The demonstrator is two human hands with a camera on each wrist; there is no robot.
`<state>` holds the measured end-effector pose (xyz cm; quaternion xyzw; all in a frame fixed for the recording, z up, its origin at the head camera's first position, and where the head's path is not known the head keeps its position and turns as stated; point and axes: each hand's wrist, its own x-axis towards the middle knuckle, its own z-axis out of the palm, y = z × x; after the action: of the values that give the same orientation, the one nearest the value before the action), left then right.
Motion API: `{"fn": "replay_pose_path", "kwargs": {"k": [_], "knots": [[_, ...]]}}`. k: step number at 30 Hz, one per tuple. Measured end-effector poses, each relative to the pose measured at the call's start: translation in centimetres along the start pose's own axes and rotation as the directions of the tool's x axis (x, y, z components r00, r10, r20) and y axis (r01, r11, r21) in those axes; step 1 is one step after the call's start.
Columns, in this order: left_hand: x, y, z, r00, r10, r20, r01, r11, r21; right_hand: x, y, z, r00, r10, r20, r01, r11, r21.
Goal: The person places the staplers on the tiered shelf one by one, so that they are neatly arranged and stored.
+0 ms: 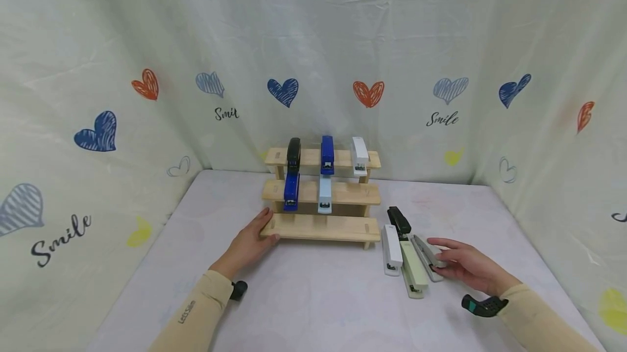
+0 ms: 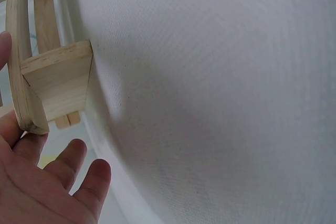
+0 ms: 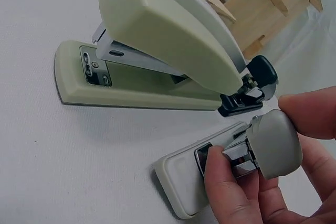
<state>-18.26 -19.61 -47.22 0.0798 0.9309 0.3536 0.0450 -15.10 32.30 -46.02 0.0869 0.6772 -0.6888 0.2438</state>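
Observation:
My left hand (image 1: 250, 246) grips the left end of the lowest board of a three-step wooden rack (image 1: 320, 227). In the left wrist view its fingertips touch the board's end (image 2: 32, 119). On the table right of the rack, my right hand (image 1: 472, 267) pinches a grey stapler (image 3: 275, 142) by its head end, thumb and fingers on either side; its base appears to lie on the table. Beside it are a pale green stapler (image 1: 415, 270), a white stapler (image 1: 392, 246) and a black stapler (image 1: 399, 220) behind them.
The rack's top step holds a black stapler (image 1: 293, 155), a blue stapler (image 1: 327, 154) and a white stapler (image 1: 360, 153). On the middle step stand another blue stapler (image 1: 291, 190) and a light blue stapler (image 1: 325, 193). A heart-printed curtain (image 1: 406, 58) encloses the table's back and sides.

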Motion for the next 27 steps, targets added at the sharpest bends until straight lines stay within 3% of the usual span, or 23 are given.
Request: {"fn": "replay_pose_path", "kwargs": {"k": [14,27], "knots": [[0.06,-0.05,-0.01,1.000,0.014,-0.004,-0.014,1.000,0.016,-0.02,0.13,0.26,0.999,0.013,-0.035,-0.014,1.000,-0.026],[0.05,-0.08,0.04,1.000,0.014,-0.007,-0.014,1.000,0.017,-0.32,-0.08,0.21,0.999,0.017,-0.039,-0.015,0.998,0.057]]}}
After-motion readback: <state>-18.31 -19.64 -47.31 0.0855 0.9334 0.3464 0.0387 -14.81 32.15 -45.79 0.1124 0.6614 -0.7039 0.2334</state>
